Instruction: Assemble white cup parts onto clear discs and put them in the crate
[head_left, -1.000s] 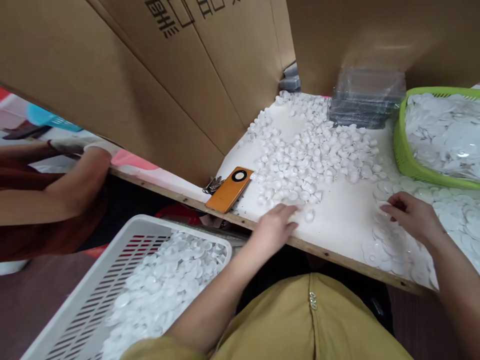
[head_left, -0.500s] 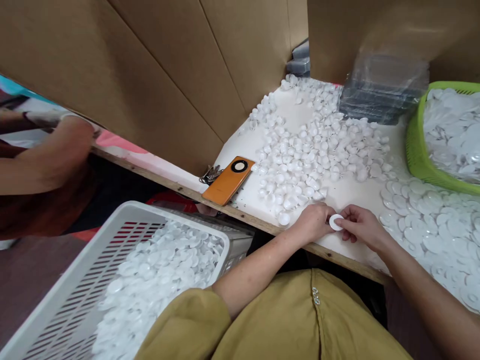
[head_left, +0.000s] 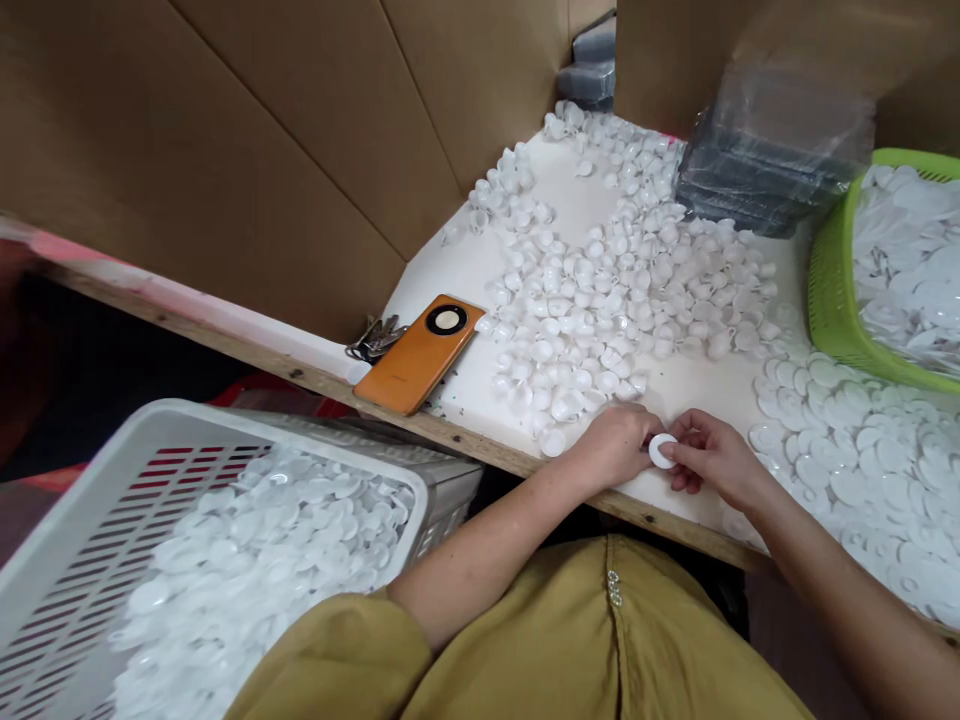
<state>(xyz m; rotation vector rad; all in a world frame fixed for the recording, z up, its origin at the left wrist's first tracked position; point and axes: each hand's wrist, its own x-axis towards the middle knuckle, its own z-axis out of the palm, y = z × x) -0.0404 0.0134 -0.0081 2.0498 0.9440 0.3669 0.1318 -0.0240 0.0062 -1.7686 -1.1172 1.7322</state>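
Observation:
Near the front edge of the table, a small round white plastic saucer (head_left: 661,451) is pinched in the fingers of my right hand (head_left: 716,458), its flat face tilted up. My left hand (head_left: 619,445) is closed right beside it, at the saucer's left edge; its fingertips are hidden, and I cannot make out what is in them. Beyond my left hand spreads a pile of tiny white plastic cups (head_left: 585,290), some showing little handles. Many loose white saucers (head_left: 862,450) lie to the right of my right hand.
An orange phone (head_left: 420,355) and keys (head_left: 375,338) lie at the table edge, left. A white basket (head_left: 420,510) of white pieces stands below. A green basket (head_left: 832,280) and plastic-wrapped grey packs (head_left: 772,150) sit at the back right. Cardboard walls (head_left: 300,130) enclose the table.
The view has swung slightly, shifting most things left, and the other person's arm at the left has gone out of sight. Both hands stay together at the saucer, nearly unchanged.

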